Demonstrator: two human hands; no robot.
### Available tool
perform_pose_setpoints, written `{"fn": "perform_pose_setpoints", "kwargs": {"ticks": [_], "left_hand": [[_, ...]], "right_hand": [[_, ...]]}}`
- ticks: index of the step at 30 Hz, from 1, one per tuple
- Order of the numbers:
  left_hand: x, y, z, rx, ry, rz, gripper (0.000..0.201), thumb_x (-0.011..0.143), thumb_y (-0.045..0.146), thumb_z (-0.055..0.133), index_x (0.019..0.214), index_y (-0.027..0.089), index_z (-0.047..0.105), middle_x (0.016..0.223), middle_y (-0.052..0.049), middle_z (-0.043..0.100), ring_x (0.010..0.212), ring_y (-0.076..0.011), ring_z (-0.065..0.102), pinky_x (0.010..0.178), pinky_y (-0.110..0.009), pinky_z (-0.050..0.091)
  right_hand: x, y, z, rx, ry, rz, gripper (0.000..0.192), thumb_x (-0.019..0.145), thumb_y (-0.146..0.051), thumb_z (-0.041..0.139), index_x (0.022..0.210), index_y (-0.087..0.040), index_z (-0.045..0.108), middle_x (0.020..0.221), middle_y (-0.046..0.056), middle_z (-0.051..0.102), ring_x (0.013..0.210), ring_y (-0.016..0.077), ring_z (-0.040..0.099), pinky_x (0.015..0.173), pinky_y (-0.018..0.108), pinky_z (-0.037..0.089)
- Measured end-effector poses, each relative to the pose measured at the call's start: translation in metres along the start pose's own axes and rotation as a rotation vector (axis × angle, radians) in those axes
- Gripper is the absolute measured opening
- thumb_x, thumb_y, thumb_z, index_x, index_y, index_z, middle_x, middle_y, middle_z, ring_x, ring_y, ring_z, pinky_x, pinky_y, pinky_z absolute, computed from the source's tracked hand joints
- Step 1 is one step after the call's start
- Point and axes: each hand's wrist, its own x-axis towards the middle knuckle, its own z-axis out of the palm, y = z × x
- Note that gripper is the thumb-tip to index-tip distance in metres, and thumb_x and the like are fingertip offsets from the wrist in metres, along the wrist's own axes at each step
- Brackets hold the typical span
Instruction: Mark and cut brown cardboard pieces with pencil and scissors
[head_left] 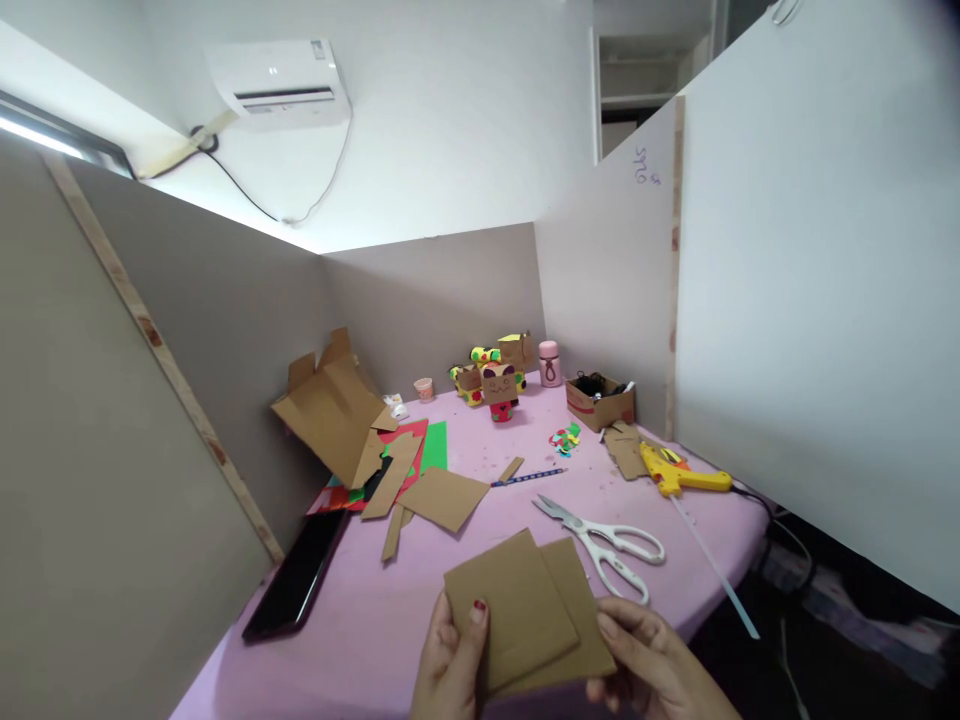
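Observation:
Two flat cardboard pieces overlap in front of me, near the table's front edge. My left hand [455, 655] pinches the front cardboard piece [517, 605] by its left side, thumb on top. At the right, my right hand [652, 655] grips the rear cardboard piece [574, 570] along its edge, most of which the front one covers. White-handled scissors [600, 540] lie partly opened just beyond my right hand. Another cardboard piece [444, 498] rests on the table past my left hand, beside a dark blue pencil [529, 478].
A yellow glue gun [682, 475] with a long glue stick lies right. A black tablet [296, 580] is at the left edge. Cardboard figures [500, 390], a pink bottle [550, 363] and a small box [600, 405] stand at the back. A large cardboard sheet [337, 410] leans left.

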Motion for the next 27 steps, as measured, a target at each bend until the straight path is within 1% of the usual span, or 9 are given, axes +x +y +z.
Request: {"fn": "perform_pose_setpoints", "kwargs": {"ticks": [5, 7, 11, 13, 16, 19, 21, 24, 27], "left_hand": [[-0.002, -0.001, -0.002, -0.02, 0.008, -0.034, 0.063, 0.066, 0.03, 0.074, 0.123, 0.02, 0.05, 0.112, -0.011, 0.068, 0.112, -0.0291, 0.056, 0.095, -0.038, 0.043], [-0.002, -0.004, -0.005, -0.041, 0.004, -0.054, 0.066, 0.065, 0.029, 0.075, 0.125, 0.02, 0.049, 0.111, -0.011, 0.069, 0.111, -0.0295, 0.057, 0.095, -0.038, 0.043], [-0.002, -0.005, -0.011, -0.075, -0.023, -0.11, 0.063, 0.061, 0.026, 0.078, 0.119, 0.017, 0.055, 0.104, -0.012, 0.072, 0.104, -0.0308, 0.062, 0.091, -0.038, 0.046], [-0.001, 0.0, -0.016, -0.08, 0.023, -0.11, 0.058, 0.061, 0.027, 0.078, 0.115, 0.017, 0.058, 0.099, -0.011, 0.074, 0.099, -0.0292, 0.064, 0.087, -0.035, 0.048], [0.002, 0.015, -0.024, -0.051, 0.166, -0.076, 0.057, 0.059, 0.026, 0.079, 0.112, 0.018, 0.06, 0.095, -0.006, 0.075, 0.091, -0.025, 0.067, 0.074, -0.027, 0.052], [0.005, 0.034, -0.03, -0.007, 0.301, -0.027, 0.054, 0.058, 0.024, 0.078, 0.11, 0.02, 0.062, 0.089, -0.002, 0.076, 0.081, -0.0196, 0.069, 0.058, -0.019, 0.051], [0.003, 0.046, -0.03, 0.005, 0.327, -0.009, 0.048, 0.061, 0.025, 0.076, 0.107, 0.02, 0.064, 0.088, -0.001, 0.076, 0.076, -0.0174, 0.069, 0.054, -0.018, 0.05], [-0.003, 0.057, -0.024, 0.034, 0.246, -0.035, 0.041, 0.064, 0.029, 0.074, 0.103, 0.02, 0.067, 0.09, -0.002, 0.075, 0.08, -0.0192, 0.068, 0.061, -0.022, 0.051], [-0.012, 0.053, -0.015, 0.095, 0.059, -0.101, 0.041, 0.063, 0.033, 0.076, 0.101, 0.018, 0.069, 0.097, -0.008, 0.074, 0.093, -0.026, 0.066, 0.078, -0.031, 0.05]], "right_hand": [[0.0, 0.004, 0.003, -0.015, 0.012, 0.042, 0.031, 0.064, -0.048, 0.075, 0.075, -0.019, 0.071, 0.062, -0.001, 0.072, 0.043, 0.0078, 0.064, 0.037, 0.012, 0.038], [0.001, 0.005, 0.004, -0.091, 0.061, -0.012, 0.035, 0.067, -0.052, 0.071, 0.073, -0.018, 0.07, 0.06, 0.0, 0.071, 0.045, 0.0094, 0.064, 0.038, 0.013, 0.039], [0.003, 0.004, 0.003, -0.261, 0.256, -0.193, 0.034, 0.065, -0.051, 0.072, 0.069, -0.017, 0.069, 0.045, -0.003, 0.062, 0.039, 0.0086, 0.057, 0.039, 0.016, 0.037], [0.005, 0.003, 0.0, -0.289, 0.337, -0.221, 0.035, 0.063, -0.051, 0.074, 0.072, -0.017, 0.069, 0.043, -0.005, 0.06, 0.037, 0.0077, 0.053, 0.038, 0.016, 0.034], [0.007, 0.003, -0.007, -0.342, 0.386, -0.224, 0.039, 0.063, -0.052, 0.073, 0.078, -0.016, 0.068, 0.038, -0.007, 0.054, 0.036, 0.0075, 0.047, 0.039, 0.018, 0.032], [0.009, 0.0, -0.012, -0.414, 0.388, -0.248, 0.038, 0.065, -0.05, 0.071, 0.081, -0.016, 0.068, 0.044, -0.006, 0.055, 0.037, 0.0068, 0.042, 0.04, 0.019, 0.03], [0.01, -0.005, -0.012, -0.487, 0.356, -0.257, 0.035, 0.066, -0.049, 0.07, 0.08, -0.017, 0.068, 0.054, -0.005, 0.057, 0.04, 0.0065, 0.04, 0.041, 0.02, 0.03], [0.013, -0.02, -0.005, -0.643, 0.236, -0.242, 0.031, 0.072, -0.047, 0.065, 0.075, -0.016, 0.067, 0.055, -0.005, 0.051, 0.045, 0.0078, 0.038, 0.042, 0.021, 0.028], [0.019, -0.035, 0.006, -0.737, 0.116, -0.262, 0.027, 0.077, -0.043, 0.062, 0.069, -0.017, 0.066, 0.054, -0.005, 0.048, 0.05, 0.01, 0.038, 0.046, 0.022, 0.027]]}}
